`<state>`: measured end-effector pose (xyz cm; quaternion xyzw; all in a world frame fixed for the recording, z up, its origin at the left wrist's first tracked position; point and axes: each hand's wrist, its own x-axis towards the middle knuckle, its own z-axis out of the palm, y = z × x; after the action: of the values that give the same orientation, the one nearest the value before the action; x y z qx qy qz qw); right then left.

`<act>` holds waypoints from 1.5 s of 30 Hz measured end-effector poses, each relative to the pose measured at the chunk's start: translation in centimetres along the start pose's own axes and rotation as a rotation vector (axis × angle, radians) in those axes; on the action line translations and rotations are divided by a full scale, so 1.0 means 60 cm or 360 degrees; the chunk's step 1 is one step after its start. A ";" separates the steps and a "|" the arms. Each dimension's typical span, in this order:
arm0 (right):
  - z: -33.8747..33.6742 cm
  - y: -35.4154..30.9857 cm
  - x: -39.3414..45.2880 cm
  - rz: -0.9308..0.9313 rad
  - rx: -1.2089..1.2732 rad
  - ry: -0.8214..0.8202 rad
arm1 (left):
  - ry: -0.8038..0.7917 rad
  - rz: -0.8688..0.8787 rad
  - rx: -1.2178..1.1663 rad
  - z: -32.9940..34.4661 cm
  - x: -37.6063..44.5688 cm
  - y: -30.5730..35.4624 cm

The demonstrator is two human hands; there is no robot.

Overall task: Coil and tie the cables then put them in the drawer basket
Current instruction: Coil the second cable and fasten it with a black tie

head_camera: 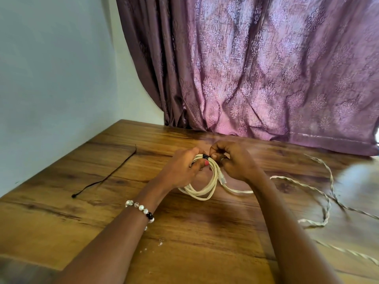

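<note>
Head view: both hands are close together near the table's (61, 222) middle. Left hand (182, 171) grips the white coil (205, 191); right hand (233, 160) pinches the black tie (205, 156) around it. A twisted cable (320, 193) lies toward the right edge.

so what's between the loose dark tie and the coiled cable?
Head view: only the left hand and bare wooden table between dark tie and coiled cable.
</note>
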<state>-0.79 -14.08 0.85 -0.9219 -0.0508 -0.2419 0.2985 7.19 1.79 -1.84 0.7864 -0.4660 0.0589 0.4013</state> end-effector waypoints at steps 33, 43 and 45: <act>0.002 -0.008 0.002 -0.0036 -0.0184 0.0072 | -0.0011 0.0033 -0.0050 0.005 0.005 -0.011; 0.001 0.003 -0.004 0.0398 0.0715 0.0203 | 0.0036 -0.0023 -0.0213 0.000 0.005 -0.002; -0.002 0.004 -0.007 0.0427 0.0794 0.0185 | 0.0021 -0.0073 -0.0241 0.001 0.005 -0.004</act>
<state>-1.16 -14.30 0.60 -0.8030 0.0308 -0.2327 0.5478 7.54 1.61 -1.88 0.7638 -0.4484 0.0195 0.4639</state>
